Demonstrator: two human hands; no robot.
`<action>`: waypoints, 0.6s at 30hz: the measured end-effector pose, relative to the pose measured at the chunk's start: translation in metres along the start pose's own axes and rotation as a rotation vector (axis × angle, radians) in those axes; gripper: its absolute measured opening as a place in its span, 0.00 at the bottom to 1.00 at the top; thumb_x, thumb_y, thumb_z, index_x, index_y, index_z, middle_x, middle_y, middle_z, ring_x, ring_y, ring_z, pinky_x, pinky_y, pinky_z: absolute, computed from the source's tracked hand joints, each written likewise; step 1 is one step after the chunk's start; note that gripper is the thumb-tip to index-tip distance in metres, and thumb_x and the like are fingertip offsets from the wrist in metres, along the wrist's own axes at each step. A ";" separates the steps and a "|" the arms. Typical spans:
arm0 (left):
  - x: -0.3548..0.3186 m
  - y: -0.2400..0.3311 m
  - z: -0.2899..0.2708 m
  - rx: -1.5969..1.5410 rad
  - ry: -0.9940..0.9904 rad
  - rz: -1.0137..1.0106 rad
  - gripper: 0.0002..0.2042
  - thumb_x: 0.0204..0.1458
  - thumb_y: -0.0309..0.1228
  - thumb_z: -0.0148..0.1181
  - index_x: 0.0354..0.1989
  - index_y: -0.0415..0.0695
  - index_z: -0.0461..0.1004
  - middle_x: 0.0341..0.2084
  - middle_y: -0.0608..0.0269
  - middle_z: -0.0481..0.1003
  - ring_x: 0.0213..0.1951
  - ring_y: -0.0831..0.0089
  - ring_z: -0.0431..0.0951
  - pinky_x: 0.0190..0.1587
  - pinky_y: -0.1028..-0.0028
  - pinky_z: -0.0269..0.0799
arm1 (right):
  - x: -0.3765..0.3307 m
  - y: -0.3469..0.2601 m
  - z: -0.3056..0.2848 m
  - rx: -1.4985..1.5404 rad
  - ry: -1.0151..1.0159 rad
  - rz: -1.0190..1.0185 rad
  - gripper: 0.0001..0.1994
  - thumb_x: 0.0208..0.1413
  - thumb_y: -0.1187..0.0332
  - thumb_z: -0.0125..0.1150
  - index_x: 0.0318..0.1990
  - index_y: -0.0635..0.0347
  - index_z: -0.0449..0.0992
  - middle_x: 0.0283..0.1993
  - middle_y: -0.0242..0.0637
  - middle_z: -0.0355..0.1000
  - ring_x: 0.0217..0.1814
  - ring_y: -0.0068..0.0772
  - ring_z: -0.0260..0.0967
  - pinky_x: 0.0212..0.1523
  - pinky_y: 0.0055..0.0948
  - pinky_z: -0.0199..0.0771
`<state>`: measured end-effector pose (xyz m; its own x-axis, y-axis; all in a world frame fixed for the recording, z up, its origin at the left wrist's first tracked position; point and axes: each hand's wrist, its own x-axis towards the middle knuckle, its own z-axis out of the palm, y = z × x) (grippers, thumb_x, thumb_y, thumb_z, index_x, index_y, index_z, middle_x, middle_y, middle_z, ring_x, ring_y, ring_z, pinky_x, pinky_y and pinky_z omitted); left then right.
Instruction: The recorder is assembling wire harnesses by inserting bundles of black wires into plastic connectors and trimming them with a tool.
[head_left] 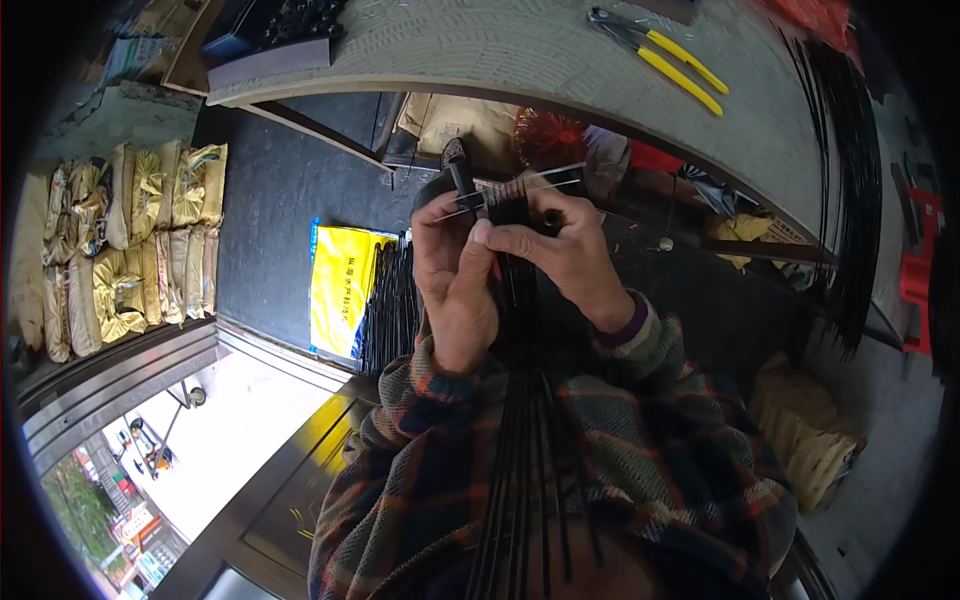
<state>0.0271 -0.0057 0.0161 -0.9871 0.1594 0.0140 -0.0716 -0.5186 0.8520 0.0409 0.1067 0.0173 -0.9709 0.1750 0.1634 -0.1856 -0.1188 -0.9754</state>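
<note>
Head view: holds black strips (511, 212) at the centre, pinched between thumb and fingers of the right hand (577, 252), above its thumb, with lengths trailing below. Crosses them with a thin pale rod (556, 171), slanting up to the right just above the right fingers. Rests the thumb of the left hand (457, 295) against the tip of the right thumb, just left of the strips, with the left fingers bent; cannot tell whether closed on the rod or merely touching it. Shows an upright black cylinder (463, 183) just above the left thumb; cannot tell whether held. As for writing, displays a column of dark characters on a yellow bag (335, 270), left of the hands and beside a bundle of black strands (388, 310); adds blue along the bag's left edge. Shows coloured signs (137, 525) through the opening at lower left, with lettering too small to read. Includes yellow-handled pliers (679, 80) on the grey worktop (480, 60).
</note>
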 end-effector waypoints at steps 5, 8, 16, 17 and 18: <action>0.017 0.022 -0.024 -0.127 -0.189 -0.269 0.13 0.48 0.18 0.52 0.42 0.41 0.62 0.37 0.61 0.70 0.41 0.77 0.70 0.47 0.76 0.64 | -0.001 0.006 -0.002 0.255 -0.045 0.208 0.09 0.44 0.70 0.65 0.27 0.67 0.75 0.28 0.28 0.70 0.31 0.14 0.62 0.32 0.15 0.61; 0.025 0.030 -0.029 -0.090 -0.219 -0.306 0.14 0.44 0.17 0.57 0.39 0.41 0.64 0.35 0.62 0.71 0.39 0.77 0.71 0.44 0.77 0.66 | -0.001 0.000 -0.004 0.186 -0.060 0.190 0.08 0.44 0.70 0.65 0.26 0.66 0.75 0.26 0.28 0.70 0.28 0.13 0.62 0.31 0.15 0.61; 0.025 0.036 -0.036 0.075 -0.166 -0.217 0.11 0.41 0.18 0.61 0.35 0.38 0.69 0.31 0.63 0.72 0.34 0.79 0.72 0.39 0.81 0.68 | -0.004 -0.014 0.008 -0.021 -0.006 0.002 0.07 0.42 0.72 0.65 0.29 0.67 0.76 0.25 0.31 0.71 0.27 0.15 0.64 0.29 0.17 0.62; 0.024 0.035 -0.034 0.084 -0.163 -0.219 0.10 0.43 0.20 0.60 0.35 0.37 0.69 0.32 0.62 0.73 0.34 0.79 0.72 0.40 0.80 0.67 | -0.004 -0.012 0.009 -0.021 0.002 0.003 0.07 0.42 0.72 0.65 0.29 0.67 0.76 0.25 0.31 0.71 0.27 0.15 0.64 0.29 0.17 0.62; 0.023 0.034 -0.033 0.085 -0.167 -0.224 0.10 0.43 0.20 0.60 0.35 0.37 0.69 0.32 0.62 0.73 0.34 0.79 0.72 0.40 0.80 0.67 | -0.004 -0.008 0.009 0.064 0.010 0.044 0.08 0.43 0.72 0.64 0.30 0.67 0.75 0.26 0.32 0.71 0.28 0.16 0.64 0.29 0.17 0.62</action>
<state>-0.0030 -0.0476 0.0280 -0.9101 0.4023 -0.0995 -0.2662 -0.3835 0.8843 0.0445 0.0982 0.0260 -0.9768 0.1779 0.1193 -0.1528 -0.1882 -0.9702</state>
